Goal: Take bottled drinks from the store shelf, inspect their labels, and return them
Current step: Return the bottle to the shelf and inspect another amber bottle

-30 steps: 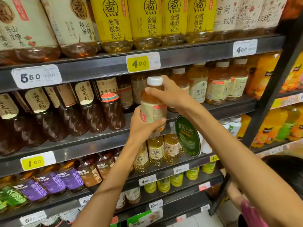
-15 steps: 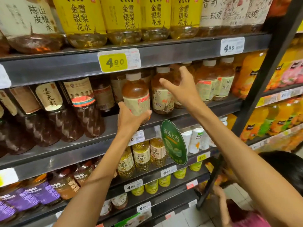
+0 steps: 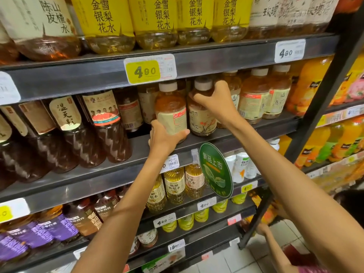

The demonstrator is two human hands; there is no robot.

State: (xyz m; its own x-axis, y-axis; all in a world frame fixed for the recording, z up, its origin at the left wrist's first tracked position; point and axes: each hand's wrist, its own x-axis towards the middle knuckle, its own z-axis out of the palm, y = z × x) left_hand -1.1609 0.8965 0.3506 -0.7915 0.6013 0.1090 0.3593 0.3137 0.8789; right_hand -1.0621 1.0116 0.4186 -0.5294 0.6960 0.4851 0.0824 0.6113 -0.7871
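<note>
The left hand [image 3: 164,137] wraps its fingers and thumb around the base of a clear plastic bottle of amber tea with a white cap and cream label [image 3: 171,109], which stands on the grey metal middle shelf [image 3: 256,128], set slightly back from its front edge under the yellow price tag [image 3: 142,71]. Just beside it to the right, the right hand [image 3: 216,102] curls its fingers over the shoulder and neck of a second white-capped amber tea bottle with a flower-printed label [image 3: 201,119], which stands in the same row and seems to touch its neighbour. Judging by this, one return looks nearly finished, since the first bottle seems seated on the shelf though the left hand has not let go, and the next pick looks to be starting, with the second bottle gripped but not yet lifted. What remains is releasing the first, drawing out the second, reading its label and putting it back. Both bottles stand upright, long axis vertical, caps pointing up toward the shelf above; the first bottle's label shows its printed side panel turned partly toward the camera, while the second shows its front face.
</note>
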